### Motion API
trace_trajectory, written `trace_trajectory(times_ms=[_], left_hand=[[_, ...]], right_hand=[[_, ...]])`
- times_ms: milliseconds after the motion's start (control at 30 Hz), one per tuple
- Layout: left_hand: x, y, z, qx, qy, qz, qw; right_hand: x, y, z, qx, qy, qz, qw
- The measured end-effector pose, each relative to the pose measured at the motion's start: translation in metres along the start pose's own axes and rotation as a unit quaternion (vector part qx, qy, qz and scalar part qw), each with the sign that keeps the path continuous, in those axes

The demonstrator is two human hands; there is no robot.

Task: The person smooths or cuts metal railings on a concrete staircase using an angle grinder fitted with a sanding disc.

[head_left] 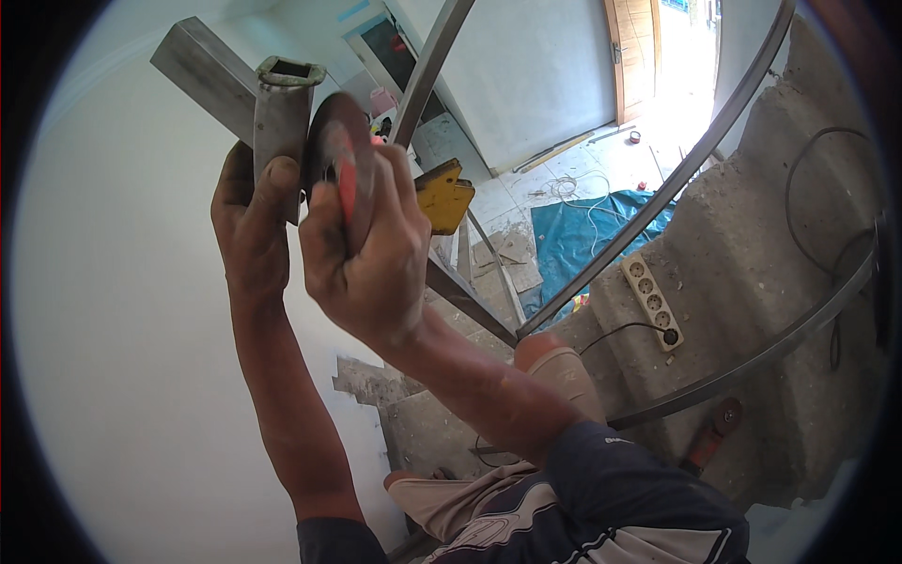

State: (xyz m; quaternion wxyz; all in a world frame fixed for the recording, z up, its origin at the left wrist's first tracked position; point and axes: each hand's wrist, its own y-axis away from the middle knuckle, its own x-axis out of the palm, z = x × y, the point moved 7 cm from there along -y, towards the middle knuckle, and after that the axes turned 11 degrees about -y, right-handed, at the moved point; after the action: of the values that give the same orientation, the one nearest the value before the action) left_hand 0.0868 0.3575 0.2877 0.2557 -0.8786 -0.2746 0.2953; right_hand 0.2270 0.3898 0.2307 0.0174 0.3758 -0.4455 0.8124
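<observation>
My left hand [256, 240] is closed around a short piece of square steel tube [282, 127], raised in front of the white wall. Its upper end is hollow, with a pale greenish rim. Behind it, a second grey metal bar [207, 80] slants to the upper left; whether the two are joined I cannot tell. My right hand [376, 258] grips a thin dark disc with a red label [331, 141], like a grinder's abrasive disc. The disc's edge is right beside the tube; whether they touch is unclear. Just beyond my right hand is a yellow angled metal plate [444, 197].
Steel railing bars [648, 221] cross and curve around me. A power strip [651, 299] with a plugged cable lies on the rough concrete stairs [742, 226]. A red and dark tool [711, 437] rests lower down. Below, a blue tarp [573, 230] covers floor near a wooden door [633, 56].
</observation>
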Motion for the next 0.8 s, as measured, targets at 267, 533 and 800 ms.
trace_trajectory(times_ms=[267,533,800], left_hand=[[-0.016,-0.003,0.014,0.005,-0.056,0.031,0.998],[0.001,-0.003,0.01,-0.009,0.038,0.009,0.999],[-0.009,-0.003,0.01,-0.006,0.031,0.005,1.0]], right_hand=[[0.001,0.028,-0.006,0.112,-0.024,0.086,0.99],[-0.006,0.002,-0.002,0.02,-0.016,0.014,1.0],[-0.009,-0.001,-0.004,0.054,-0.018,0.07,0.996]])
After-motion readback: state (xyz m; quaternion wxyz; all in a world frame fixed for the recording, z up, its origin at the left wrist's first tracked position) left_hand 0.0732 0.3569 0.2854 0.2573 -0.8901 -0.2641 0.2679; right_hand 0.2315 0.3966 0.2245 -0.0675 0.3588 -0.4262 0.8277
